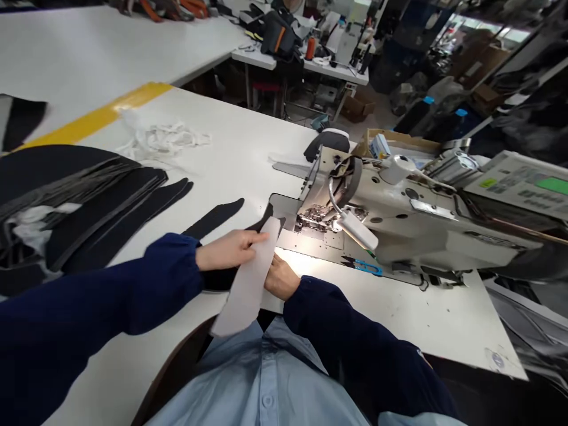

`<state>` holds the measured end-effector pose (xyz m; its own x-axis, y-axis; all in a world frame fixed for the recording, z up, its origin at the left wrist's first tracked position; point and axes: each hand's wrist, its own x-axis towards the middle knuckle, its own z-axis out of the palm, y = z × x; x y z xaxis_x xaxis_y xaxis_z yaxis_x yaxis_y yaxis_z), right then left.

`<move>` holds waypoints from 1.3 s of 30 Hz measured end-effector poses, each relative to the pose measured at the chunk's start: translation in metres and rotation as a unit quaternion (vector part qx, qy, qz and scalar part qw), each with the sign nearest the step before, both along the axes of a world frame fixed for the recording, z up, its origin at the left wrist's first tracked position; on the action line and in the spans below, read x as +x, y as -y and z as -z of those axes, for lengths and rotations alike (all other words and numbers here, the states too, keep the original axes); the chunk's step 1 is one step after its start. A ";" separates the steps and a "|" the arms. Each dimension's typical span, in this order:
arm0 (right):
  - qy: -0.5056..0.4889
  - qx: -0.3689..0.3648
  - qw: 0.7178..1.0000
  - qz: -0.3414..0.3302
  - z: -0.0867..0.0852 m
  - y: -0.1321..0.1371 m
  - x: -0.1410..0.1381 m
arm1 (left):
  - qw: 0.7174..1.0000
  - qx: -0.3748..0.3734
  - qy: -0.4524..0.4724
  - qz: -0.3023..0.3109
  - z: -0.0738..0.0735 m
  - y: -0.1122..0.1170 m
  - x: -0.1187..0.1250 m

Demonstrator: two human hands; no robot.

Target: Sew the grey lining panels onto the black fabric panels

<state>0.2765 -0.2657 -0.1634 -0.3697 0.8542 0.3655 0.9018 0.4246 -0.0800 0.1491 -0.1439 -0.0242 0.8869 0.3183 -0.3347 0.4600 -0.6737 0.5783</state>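
Observation:
A long, pale grey-white fabric piece (pixel 249 283) with a rounded lower end slants between my hands in front of my body. My left hand (pixel 231 251) grips its left edge, the index finger lying across the pale face near the top. On the other side my right hand (pixel 281 277) is closed at the right edge, its fingertips partly hidden behind the piece. Dark fabric shows behind the upper end. Just beyond is the sewing machine (pixel 390 207), its lamp shining on the needle plate. Another black cut piece (pixel 216 218) lies beside my left hand.
Stacked black cut pieces (pixel 102 222) cover the table's left side, with white thread scraps (pixel 171 137) behind them. Blue-handled thread snips (pixel 367 267) rest by the machine bed. A cardboard box (pixel 402 141) stands behind the machine. Yellow tape (pixel 100 116) crosses the white table.

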 end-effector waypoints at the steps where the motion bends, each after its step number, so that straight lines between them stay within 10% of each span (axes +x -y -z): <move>1: 0.019 0.009 1.000 0.001 -0.001 0.006 0.003 | 0.999 0.048 0.002 0.023 0.016 0.004 0.007; 5: 0.056 0.055 0.997 0.023 -0.006 0.022 0.011 | 0.976 0.204 -0.008 0.071 0.054 0.007 0.019; 10: 0.029 0.066 0.997 0.023 -0.004 0.023 0.012 | 0.946 0.301 0.057 0.102 0.064 0.005 0.029; 17: 0.002 0.039 0.999 0.014 0.002 0.023 0.012 | 0.937 0.284 0.122 0.162 0.086 -0.008 0.050; 39: 0.039 0.073 0.996 0.039 -0.012 0.030 0.017 | 0.933 0.290 0.085 0.197 0.084 -0.008 0.069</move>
